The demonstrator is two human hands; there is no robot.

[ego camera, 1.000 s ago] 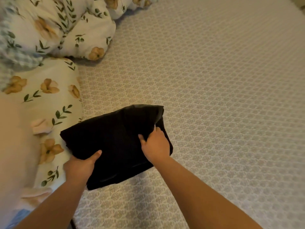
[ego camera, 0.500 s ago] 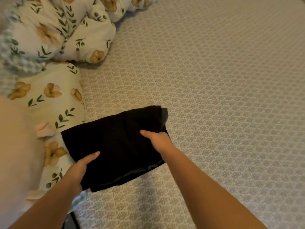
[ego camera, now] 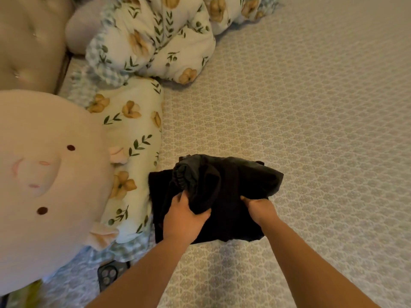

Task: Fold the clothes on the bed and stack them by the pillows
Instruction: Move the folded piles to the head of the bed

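Head view shows your left hand (ego camera: 184, 218) and right hand (ego camera: 259, 207) both curled into the black garment (ego camera: 222, 192), which lies bunched on the patterned bedspread (ego camera: 311, 130) near you, its left edge touching the floral pillow (ego camera: 131, 138). You grip the loose top layer from both sides, probably so it stays square while you settle it. It sits beside the pillow because that is likely where the stack belongs.

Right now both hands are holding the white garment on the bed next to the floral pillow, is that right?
Not quite: the garment is black, not white. The head view shows the left hand and right hand gripping it on the bed beside the floral pillow.
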